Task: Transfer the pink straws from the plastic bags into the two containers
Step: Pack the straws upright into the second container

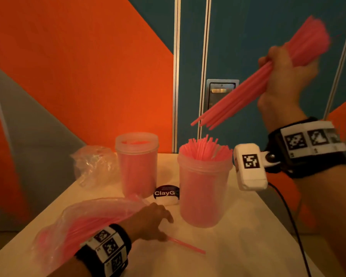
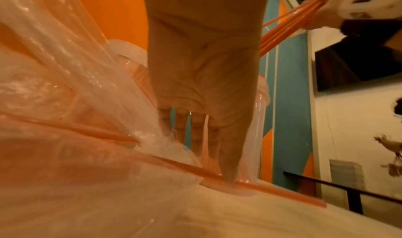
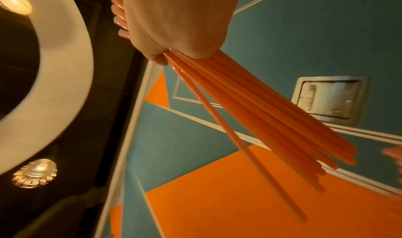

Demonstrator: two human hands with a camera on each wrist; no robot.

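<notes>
My right hand [image 1: 282,72] is raised at the upper right and grips a bundle of pink straws [image 1: 236,102] that slants down toward the right container [image 1: 204,192]. That clear jar is packed with upright straws. The left container [image 1: 137,166] behind it holds straws too. The right wrist view shows the bundle of straws [image 3: 261,112] fanning out below my fist [image 3: 174,26]. My left hand [image 1: 154,220] lies with straight fingers at the mouth of a plastic bag [image 1: 88,220] still holding straws. Its thumb [image 2: 228,155] presses a loose straw [image 2: 282,192] onto the table.
A crumpled empty bag [image 1: 92,164] lies at the back left of the white table [image 1: 248,246]. A small "ClayG" tub [image 1: 166,193] sits between the containers. A black cable [image 1: 288,216] trails over the right side. Orange and teal wall panels stand close behind.
</notes>
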